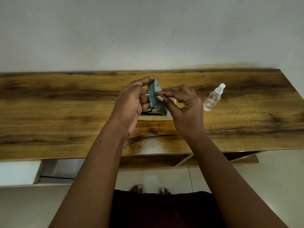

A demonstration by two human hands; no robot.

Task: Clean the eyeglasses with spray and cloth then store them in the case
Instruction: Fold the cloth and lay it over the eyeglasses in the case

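Note:
A grey-blue cleaning cloth [155,97] with zigzag edges hangs between both hands above the table. My left hand [131,102] pinches its top corner with curled fingers. My right hand [184,106] pinches its right edge between thumb and forefinger. Under the hands lies a cream-coloured case [153,118], open, with the dark frame of the eyeglasses [148,113] showing inside; most of both is hidden by my hands. A clear spray bottle [213,98] with a white cap lies on the table just right of my right hand.
The wooden table [65,104] runs along a pale wall, its front edge near my body. A white drawer unit [19,171] sits below at the left. Tiled floor and my feet [150,189] show beneath.

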